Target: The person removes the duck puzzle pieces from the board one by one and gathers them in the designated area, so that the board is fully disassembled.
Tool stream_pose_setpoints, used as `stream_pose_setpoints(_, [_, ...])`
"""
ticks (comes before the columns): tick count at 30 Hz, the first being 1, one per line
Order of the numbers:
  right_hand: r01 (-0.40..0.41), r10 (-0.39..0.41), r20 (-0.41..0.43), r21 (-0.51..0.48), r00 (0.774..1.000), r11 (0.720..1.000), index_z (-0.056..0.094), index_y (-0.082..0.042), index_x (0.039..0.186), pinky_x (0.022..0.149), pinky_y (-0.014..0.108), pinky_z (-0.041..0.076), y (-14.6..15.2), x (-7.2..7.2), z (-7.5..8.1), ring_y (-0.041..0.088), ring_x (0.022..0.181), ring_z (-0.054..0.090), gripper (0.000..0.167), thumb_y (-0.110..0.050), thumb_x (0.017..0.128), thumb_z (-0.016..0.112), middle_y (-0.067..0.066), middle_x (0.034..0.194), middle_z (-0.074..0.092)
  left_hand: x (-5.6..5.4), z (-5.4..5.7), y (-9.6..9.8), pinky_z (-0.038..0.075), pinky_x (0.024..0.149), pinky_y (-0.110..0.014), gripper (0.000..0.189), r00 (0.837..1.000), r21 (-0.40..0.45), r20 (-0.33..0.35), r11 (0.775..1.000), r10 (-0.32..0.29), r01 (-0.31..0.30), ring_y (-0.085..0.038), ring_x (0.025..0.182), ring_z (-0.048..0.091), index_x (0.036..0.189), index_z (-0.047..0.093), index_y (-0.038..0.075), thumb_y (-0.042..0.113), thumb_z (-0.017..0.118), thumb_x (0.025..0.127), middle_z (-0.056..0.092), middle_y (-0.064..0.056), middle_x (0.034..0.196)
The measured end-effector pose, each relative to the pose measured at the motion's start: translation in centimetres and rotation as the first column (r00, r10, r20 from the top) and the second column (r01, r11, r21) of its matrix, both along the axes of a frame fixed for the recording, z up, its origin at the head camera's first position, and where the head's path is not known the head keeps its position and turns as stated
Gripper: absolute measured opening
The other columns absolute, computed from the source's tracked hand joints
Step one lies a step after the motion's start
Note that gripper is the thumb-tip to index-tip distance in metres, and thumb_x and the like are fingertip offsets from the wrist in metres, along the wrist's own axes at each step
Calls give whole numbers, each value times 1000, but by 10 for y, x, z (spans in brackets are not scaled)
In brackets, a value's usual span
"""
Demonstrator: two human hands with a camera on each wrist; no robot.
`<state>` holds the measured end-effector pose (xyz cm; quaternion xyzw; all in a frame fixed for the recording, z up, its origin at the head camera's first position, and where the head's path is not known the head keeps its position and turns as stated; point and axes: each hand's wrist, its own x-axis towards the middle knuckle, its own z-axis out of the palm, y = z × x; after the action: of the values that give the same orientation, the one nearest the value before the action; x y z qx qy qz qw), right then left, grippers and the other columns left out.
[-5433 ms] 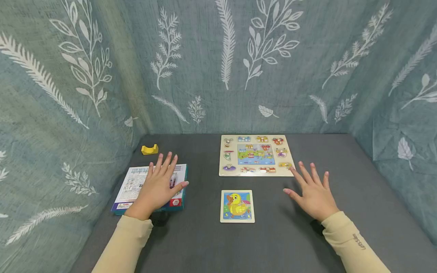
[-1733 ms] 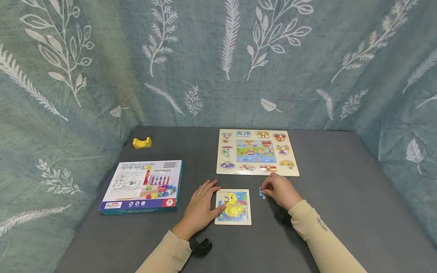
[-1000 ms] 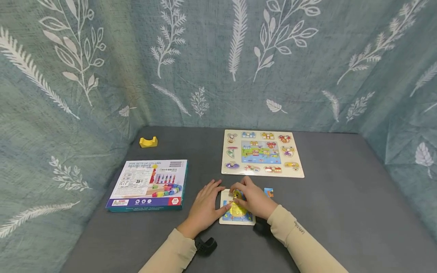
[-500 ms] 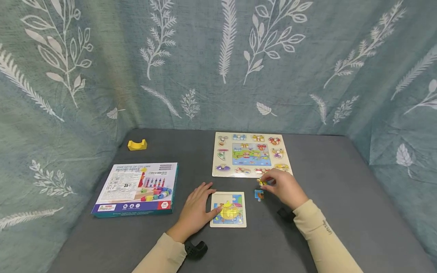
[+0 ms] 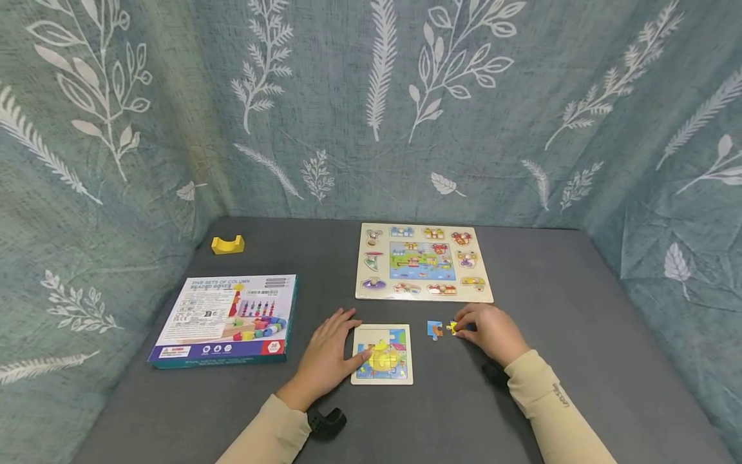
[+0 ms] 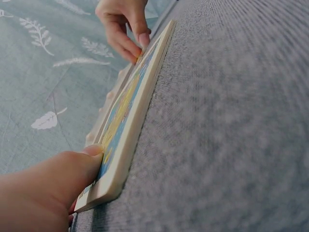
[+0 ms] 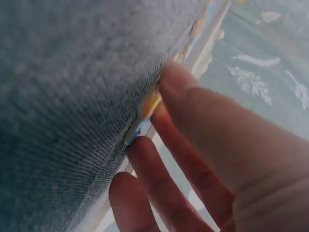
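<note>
A small square jigsaw puzzle (image 5: 382, 374) with a yellow duck lies in its pale wooden frame; bare wood shows in its upper left part. My left hand (image 5: 324, 354) rests along its left side, fingers extended, the thumb pressing on the picture near the edge. To the right of the frame, a blue and orange puzzle piece (image 5: 435, 329) lies flat on the table. Beside it my right hand (image 5: 489, 332) pinches a yellow and blue puzzle piece (image 5: 453, 328) between thumb and fingers, down at the table surface. In the right wrist view, the thumb partly covers that piece (image 7: 149, 106).
Behind the puzzle lies a larger wooden knob puzzle board (image 5: 365, 291). A bead-set box (image 5: 199, 319) sits at the left, with a yellow curved block (image 5: 228, 245) behind it. A patterned cloth (image 5: 342, 96) hangs at the table's back edge.
Two pieces have come out of the duck puzzle. My right hand laid the blue and orange one on the table, then carried the yellow one over beside it. The left hand stays on the frame.
</note>
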<state>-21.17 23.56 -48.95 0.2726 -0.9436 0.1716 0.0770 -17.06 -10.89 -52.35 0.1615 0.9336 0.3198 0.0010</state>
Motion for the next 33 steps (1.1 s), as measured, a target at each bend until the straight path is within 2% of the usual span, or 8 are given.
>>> stream_pose_setpoints(4, [25, -25, -55, 6, 998, 1000, 83, -12, 84, 77, 40, 61, -10, 6, 7, 22, 92, 70, 12, -7, 78, 92, 1, 99, 73, 0, 1, -1, 22, 124, -61, 63, 1000, -4, -5, 1000, 1, -1, -37, 155, 28, 142, 58, 2, 37, 79, 95, 43, -15, 162])
stream_pose_setpoints(7, [25, -30, -72, -76, 997, 997, 82, -10, 86, 70, 36, 58, -34, 10, 16, 16, 81, 66, 11, -6, 82, 90, -3, 91, 68, -1, 2, -2, 22, 124, -62, 63, 1000, -8, -1, 1000, 2, -2, -37, 155, 28, 142, 57, 2, 37, 79, 95, 43, -15, 162])
stream_pose_setpoints(10, [-48, 53, 38, -130, 998, 990, 81, -9, 100, 62, 30, 52, -69, 14, 22, 9, 70, 57, 9, -8, 91, 82, -7, 82, 60, -2, 3, -3, 22, 123, -62, 63, 1000, -13, -5, 1000, 3, -3, -37, 155, 28, 142, 58, 2, 37, 80, 95, 43, -15, 162])
stream_pose_setpoints(13, [-118, 139, 197, -112, 971, 987, 78, -7, 118, 59, 27, 46, -99, 15, 20, 5, 65, 50, 20, -13, 99, 75, -7, 80, 58, -2, 4, -2, 22, 123, -62, 62, 1000, -12, -15, 1000, 3, -4, -37, 155, 28, 142, 58, 2, 36, 80, 95, 43, -15, 162])
stream_pose_setpoints(16, [-117, 130, 267, -63, 955, 991, 77, -6, 123, 58, 26, 46, -115, 16, 12, 5, 63, 49, 24, -14, 101, 72, -3, 82, 62, -1, 3, -1, 23, 123, -62, 62, 1000, -12, -17, 1000, -1, 0, -37, 155, 29, 141, 58, 1, 36, 80, 95, 44, -16, 161])
stream_pose_setpoints(21, [-50, 60, 228, -52, 972, 997, 81, -7, 113, 55, 26, 44, -117, 19, 2, 5, 59, 48, 16, -11, 98, 75, -3, 77, 63, 2, 2, 2, 24, 123, -62, 62, 1000, -18, -14, 1000, -3, 3, -38, 154, 30, 141, 58, 2, 36, 80, 95, 44, -16, 161])
stream_pose_setpoints(26, [-84, 91, 198, -45, 976, 995, 82, -8, 109, 54, 26, 43, -115, 20, 2, 5, 58, 47, 14, -12, 97, 76, -4, 74, 58, 2, 3, 2, 25, 123, -61, 62, 1000, -21, -25, 1000, 1, -2, -38, 154, 30, 141, 58, 2, 36, 80, 94, 44, -15, 161])
stream_pose_setpoints(33, [-73, 79, 183, -36, 980, 997, 78, -12, 99, 55, 25, 47, -114, 18, -1, 4, 60, 50, 6, -18, 99, 75, -5, 80, 59, 2, 3, 1, 24, 123, -61, 62, 1000, -20, -14, 1000, 2, -2, -37, 154, 30, 141, 58, 2, 37, 79, 95, 44, -15, 161])
